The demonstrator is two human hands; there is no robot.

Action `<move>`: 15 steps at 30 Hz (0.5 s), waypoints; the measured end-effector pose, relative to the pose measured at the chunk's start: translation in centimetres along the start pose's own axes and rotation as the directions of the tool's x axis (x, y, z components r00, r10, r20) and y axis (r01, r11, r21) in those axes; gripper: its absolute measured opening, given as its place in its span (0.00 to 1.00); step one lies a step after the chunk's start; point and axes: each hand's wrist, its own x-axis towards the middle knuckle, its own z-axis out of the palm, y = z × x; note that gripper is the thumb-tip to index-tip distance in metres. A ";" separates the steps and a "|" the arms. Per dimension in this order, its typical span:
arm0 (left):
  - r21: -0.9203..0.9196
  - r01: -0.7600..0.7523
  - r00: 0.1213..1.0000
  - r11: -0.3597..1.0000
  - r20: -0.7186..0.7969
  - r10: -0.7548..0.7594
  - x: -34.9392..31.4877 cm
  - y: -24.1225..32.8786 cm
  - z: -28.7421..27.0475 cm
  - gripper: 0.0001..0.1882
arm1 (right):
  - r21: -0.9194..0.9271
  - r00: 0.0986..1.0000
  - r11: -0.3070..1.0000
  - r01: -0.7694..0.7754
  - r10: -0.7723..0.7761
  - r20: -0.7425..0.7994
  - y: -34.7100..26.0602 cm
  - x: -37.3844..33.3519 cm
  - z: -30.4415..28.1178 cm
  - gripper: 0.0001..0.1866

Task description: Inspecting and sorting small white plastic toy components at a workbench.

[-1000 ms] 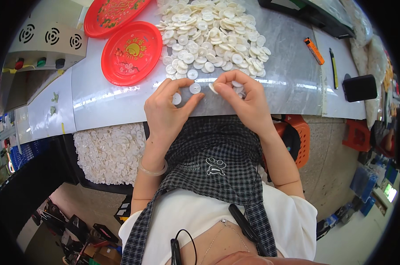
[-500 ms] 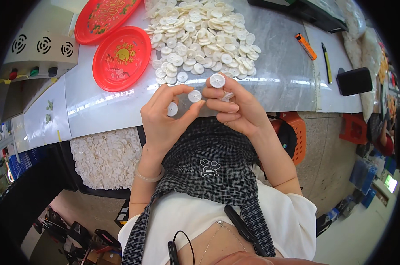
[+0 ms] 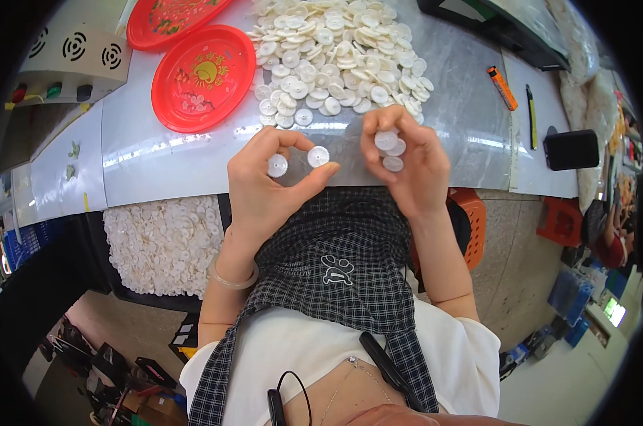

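Between thumb and index finger, my left hand (image 3: 264,188) pinches a small white plastic gear (image 3: 318,156). A second white gear (image 3: 277,165) is tucked against its curled fingers. To the right, my right hand (image 3: 413,160) is curled round several white gears (image 3: 387,140), held in the fingers and over the palm. Both hands are above the table's near edge, apart from each other. Just beyond them spreads a large heap of white plastic gears (image 3: 335,53) on the grey tabletop (image 3: 470,128).
Red patterned plates (image 3: 204,78) lie left of the heap. A grey machine (image 3: 73,64) stands at far left. At right are an orange box cutter (image 3: 502,88), a yellow-black knife (image 3: 531,117) and a black phone (image 3: 571,150). Below the table edge sits a bin of white parts (image 3: 164,245).
My right hand has moved right, away from my left, and turned so the gears show in its palm. My left hand keeps its two gears. The whole view has shifted slightly.
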 end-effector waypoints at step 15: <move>-0.663 0.365 0.901 0.654 0.075 -0.427 0.6 -3.5 -2.9 0.09 | -0.927 0.808 -0.132 0.351 -0.457 0.371 3.8 3.0 2.2 0.06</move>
